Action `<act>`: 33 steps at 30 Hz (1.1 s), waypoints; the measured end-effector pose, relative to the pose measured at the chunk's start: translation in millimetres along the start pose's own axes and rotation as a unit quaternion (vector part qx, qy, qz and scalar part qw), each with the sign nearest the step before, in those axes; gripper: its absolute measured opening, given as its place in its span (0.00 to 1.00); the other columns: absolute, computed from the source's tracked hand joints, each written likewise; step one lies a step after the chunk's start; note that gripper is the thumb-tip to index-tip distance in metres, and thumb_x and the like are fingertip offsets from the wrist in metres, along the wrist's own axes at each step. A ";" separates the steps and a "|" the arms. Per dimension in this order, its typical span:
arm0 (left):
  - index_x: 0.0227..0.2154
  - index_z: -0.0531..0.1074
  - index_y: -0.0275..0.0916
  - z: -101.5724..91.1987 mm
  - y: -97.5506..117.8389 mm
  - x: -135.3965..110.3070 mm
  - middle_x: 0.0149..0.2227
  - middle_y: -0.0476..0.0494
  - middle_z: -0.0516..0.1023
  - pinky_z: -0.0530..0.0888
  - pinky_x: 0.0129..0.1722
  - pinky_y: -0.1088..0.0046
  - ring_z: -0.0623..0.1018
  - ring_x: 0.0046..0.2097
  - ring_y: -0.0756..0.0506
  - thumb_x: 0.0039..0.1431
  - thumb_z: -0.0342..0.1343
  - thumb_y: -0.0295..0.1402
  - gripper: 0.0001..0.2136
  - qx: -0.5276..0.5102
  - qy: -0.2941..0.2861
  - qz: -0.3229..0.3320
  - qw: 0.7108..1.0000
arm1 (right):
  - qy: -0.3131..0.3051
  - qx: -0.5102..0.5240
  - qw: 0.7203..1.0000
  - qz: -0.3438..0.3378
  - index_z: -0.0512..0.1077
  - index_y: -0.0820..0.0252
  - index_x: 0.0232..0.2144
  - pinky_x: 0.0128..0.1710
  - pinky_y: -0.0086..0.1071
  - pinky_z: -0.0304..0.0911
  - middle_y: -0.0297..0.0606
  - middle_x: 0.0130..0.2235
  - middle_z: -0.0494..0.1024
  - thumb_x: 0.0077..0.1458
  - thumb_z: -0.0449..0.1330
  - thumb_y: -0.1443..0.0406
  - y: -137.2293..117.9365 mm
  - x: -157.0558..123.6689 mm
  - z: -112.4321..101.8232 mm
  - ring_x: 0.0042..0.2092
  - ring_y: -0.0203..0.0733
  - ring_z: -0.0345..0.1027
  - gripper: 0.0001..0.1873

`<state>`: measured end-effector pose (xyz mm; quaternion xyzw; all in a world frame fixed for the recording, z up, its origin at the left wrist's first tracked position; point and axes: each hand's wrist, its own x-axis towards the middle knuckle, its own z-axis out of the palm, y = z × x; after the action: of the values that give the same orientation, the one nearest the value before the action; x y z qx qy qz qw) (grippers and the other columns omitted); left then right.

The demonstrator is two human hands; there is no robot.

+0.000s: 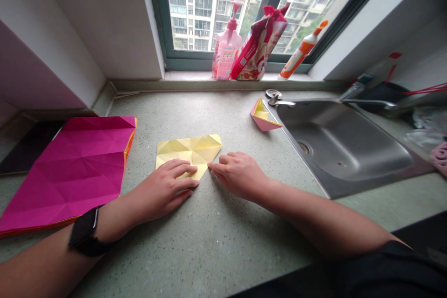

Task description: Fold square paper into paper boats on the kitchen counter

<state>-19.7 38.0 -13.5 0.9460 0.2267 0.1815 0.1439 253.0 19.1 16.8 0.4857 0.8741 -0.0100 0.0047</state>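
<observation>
From my remote seat I see a speckled, grey-green stone countertop [216, 242], matte and slightly grainy, running up to a brushed steel sink [349, 149] with rounded corners. On the counter's left lies a stack of magenta paper [77, 167], heavily creased into triangles, with orange edges showing beneath it. Near the sink's corner sits a small folded paper piece [263, 118], pink outside and yellow inside, shaped like an open wedge. On the window ledge stand a translucent pink pump bottle [226, 51], a glossy red pouch [260, 46] and a leaning white tube with an orange cap [302, 51].

The yellow paper [190, 151] lies flat on the counter in the middle, just ahead of both hands. It is folded into a broad shape narrowing to a point at the near side, its surface crossed by crisp triangular creases. My left hand [162, 193], with a black wristband [84, 233] behind it, rests flat with fingers spread out, pressing the paper's near-left part. My right hand [239, 174] has its fingers curled, tips meeting the paper's near-right edge; I cannot tell whether they pinch it.
</observation>
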 end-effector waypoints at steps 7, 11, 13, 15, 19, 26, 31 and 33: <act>0.53 0.82 0.45 -1.3 0.4 0.7 0.59 0.38 0.80 0.77 0.63 0.50 0.78 0.60 0.36 0.77 0.54 0.33 0.12 -0.003 -0.007 -0.001 1.000 | -0.007 -0.002 1.000 0.025 0.85 0.52 0.45 0.33 0.38 0.46 0.39 0.35 0.82 0.74 0.55 0.62 6.4 2.4 1.2 0.33 0.41 0.66 0.17; 0.53 0.82 0.45 -1.5 0.5 1.0 0.59 0.39 0.80 0.77 0.63 0.50 0.78 0.60 0.36 0.77 0.54 0.33 0.12 -0.004 -0.010 -0.002 1.000 | -0.015 0.001 0.999 0.046 0.85 0.51 0.48 0.34 0.38 0.48 0.40 0.36 0.83 0.74 0.55 0.62 9.1 2.7 1.3 0.35 0.43 0.69 0.17; 0.53 0.82 0.45 -1.4 0.6 0.7 0.59 0.39 0.80 0.77 0.62 0.50 0.78 0.60 0.36 0.77 0.55 0.33 0.11 -0.006 -0.009 -0.004 1.000 | -0.025 0.004 0.998 0.061 0.85 0.50 0.49 0.34 0.38 0.48 0.40 0.38 0.84 0.74 0.54 0.61 9.5 3.3 0.1 0.36 0.43 0.71 0.18; 0.52 0.82 0.46 -1.2 0.8 0.5 0.59 0.39 0.80 0.77 0.62 0.51 0.78 0.60 0.36 0.77 0.55 0.33 0.11 -0.009 -0.008 -0.007 1.000 | -0.035 0.006 0.996 0.080 0.84 0.50 0.50 0.34 0.38 0.49 0.41 0.40 0.84 0.75 0.53 0.61 10.3 4.4 -1.7 0.38 0.44 0.72 0.18; 0.52 0.82 0.46 -0.6 0.6 0.0 0.58 0.39 0.80 0.77 0.61 0.52 0.78 0.60 0.36 0.76 0.55 0.33 0.11 -0.014 -0.004 -0.008 1.000 | -0.050 0.004 0.992 0.118 0.84 0.50 0.49 0.34 0.38 0.50 0.41 0.42 0.85 0.76 0.51 0.60 15.3 8.6 -4.8 0.41 0.46 0.74 0.19; 0.52 0.82 0.45 0.1 0.2 -0.2 0.58 0.38 0.81 0.77 0.61 0.51 0.78 0.60 0.36 0.77 0.55 0.33 0.11 -0.010 0.000 -0.003 1.000 | -0.057 -0.002 0.984 0.169 0.83 0.47 0.53 0.34 0.37 0.51 0.42 0.45 0.85 0.76 0.50 0.59 29.3 15.6 -4.0 0.44 0.48 0.74 0.21; 0.52 0.81 0.45 -0.2 0.0 0.4 0.59 0.38 0.80 0.77 0.61 0.51 0.78 0.60 0.36 0.77 0.54 0.33 0.11 -0.004 -0.002 -0.001 1.000 | -0.050 0.000 0.985 0.168 0.84 0.48 0.53 0.34 0.37 0.50 0.43 0.45 0.85 0.75 0.51 0.60 33.0 15.9 -0.9 0.44 0.48 0.74 0.20; 0.52 0.81 0.44 -0.3 -0.3 0.3 0.59 0.38 0.80 0.77 0.62 0.50 0.78 0.60 0.36 0.77 0.55 0.33 0.11 -0.002 -0.004 0.001 1.000 | -0.041 0.000 0.986 0.160 0.84 0.49 0.52 0.33 0.37 0.49 0.43 0.44 0.84 0.75 0.52 0.60 32.6 14.9 -0.6 0.42 0.47 0.74 0.20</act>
<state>-19.7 38.5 -13.3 0.9466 0.2246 0.1787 0.1467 272.8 49.0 16.8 0.6184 0.7842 -0.0286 0.0418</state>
